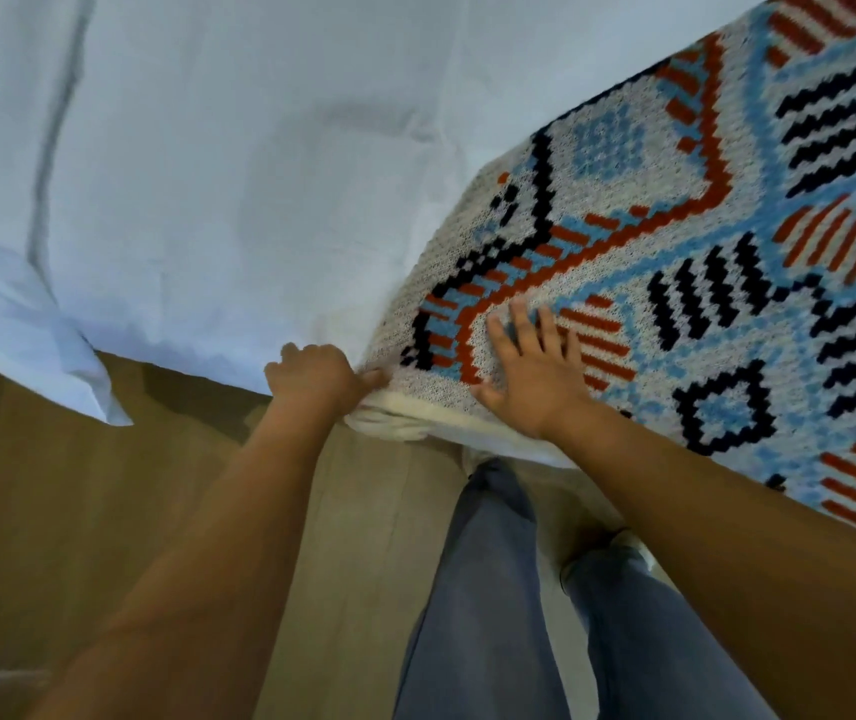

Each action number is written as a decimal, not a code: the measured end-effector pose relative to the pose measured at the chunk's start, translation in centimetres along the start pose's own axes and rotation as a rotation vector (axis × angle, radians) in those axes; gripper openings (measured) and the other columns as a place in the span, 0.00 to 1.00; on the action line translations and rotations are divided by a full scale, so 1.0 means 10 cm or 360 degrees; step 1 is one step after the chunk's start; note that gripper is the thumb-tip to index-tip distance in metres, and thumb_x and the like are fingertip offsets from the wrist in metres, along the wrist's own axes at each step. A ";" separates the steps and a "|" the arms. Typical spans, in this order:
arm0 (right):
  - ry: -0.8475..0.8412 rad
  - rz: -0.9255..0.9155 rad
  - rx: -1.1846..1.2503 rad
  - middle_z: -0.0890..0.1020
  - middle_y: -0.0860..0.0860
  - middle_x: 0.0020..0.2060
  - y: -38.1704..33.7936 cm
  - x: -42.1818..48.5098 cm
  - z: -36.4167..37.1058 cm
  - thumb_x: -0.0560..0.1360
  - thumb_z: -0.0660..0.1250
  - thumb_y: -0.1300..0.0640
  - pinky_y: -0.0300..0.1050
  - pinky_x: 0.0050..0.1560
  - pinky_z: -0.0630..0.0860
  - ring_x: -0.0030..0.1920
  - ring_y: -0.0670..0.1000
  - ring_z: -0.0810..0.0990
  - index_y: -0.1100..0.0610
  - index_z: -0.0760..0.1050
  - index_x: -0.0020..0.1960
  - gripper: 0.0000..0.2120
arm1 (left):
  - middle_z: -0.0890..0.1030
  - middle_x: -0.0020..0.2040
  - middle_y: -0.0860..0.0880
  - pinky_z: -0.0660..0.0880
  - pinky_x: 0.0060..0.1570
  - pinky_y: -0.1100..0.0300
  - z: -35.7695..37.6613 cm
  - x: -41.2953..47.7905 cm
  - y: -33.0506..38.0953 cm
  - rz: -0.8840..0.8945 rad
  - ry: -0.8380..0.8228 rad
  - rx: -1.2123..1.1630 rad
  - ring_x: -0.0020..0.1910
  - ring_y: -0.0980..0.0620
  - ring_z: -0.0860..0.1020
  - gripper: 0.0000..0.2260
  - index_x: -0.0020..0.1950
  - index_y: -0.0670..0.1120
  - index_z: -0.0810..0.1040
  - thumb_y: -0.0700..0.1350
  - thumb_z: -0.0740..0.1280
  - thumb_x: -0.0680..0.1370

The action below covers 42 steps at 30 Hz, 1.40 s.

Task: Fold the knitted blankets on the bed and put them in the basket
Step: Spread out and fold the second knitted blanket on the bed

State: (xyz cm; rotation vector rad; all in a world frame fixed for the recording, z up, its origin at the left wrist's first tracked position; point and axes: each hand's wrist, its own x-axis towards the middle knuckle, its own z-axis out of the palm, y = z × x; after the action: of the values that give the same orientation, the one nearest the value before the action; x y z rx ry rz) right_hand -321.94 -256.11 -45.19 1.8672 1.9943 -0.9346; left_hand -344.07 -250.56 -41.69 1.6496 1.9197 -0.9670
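A knitted blanket (675, 226) with a white, light-blue, red and black geometric pattern lies spread over the right half of the bed. My left hand (314, 374) pinches the blanket's near corner at the bed's edge, thumb on top. My right hand (535, 366) lies flat on the blanket just right of that corner, fingers straight and spread. No basket is in view.
A white sheet (218, 174) covers the rest of the bed, with a white pillow corner (25, 330) hanging at the left edge. Wooden floor (103, 485) runs below the bed. My legs in blue jeans (483, 589) stand against the bed's edge.
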 end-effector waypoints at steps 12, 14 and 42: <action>0.0267 0.0344 0.0444 0.45 0.54 0.77 0.80 -0.60 0.03 0.78 0.54 0.42 0.56 0.73 0.41 0.76 0.56 0.41 0.51 0.46 0.76 0.32 | 0.64 0.70 0.42 0.59 0.67 0.47 0.20 -0.71 1.44 0.0861 0.0562 -0.0205 0.70 0.43 0.61 0.27 0.71 0.44 0.60 0.51 0.61 0.75; 0.0484 0.0514 0.0539 0.52 0.56 0.76 1.27 -0.91 0.02 0.79 0.56 0.47 0.56 0.74 0.46 0.75 0.57 0.48 0.54 0.52 0.75 0.28 | 0.63 0.71 0.43 0.58 0.67 0.47 0.25 -0.89 1.94 0.1081 0.0522 -0.0176 0.70 0.43 0.60 0.27 0.73 0.44 0.58 0.51 0.60 0.77; 0.0596 0.0732 0.2779 0.81 0.49 0.42 3.68 -1.62 -0.26 0.72 0.66 0.42 0.39 0.39 0.71 0.41 0.45 0.77 0.60 0.75 0.54 0.22 | 0.84 0.43 0.44 0.80 0.42 0.57 0.38 -1.98 4.78 0.0276 -0.0365 -0.2318 0.42 0.46 0.83 0.08 0.50 0.42 0.81 0.41 0.62 0.76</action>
State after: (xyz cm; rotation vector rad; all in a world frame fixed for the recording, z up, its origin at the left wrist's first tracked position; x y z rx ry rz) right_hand -283.64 -268.59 -43.93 3.0789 0.2966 -2.6690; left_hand -294.03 -264.27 -41.02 0.7133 1.5250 0.3558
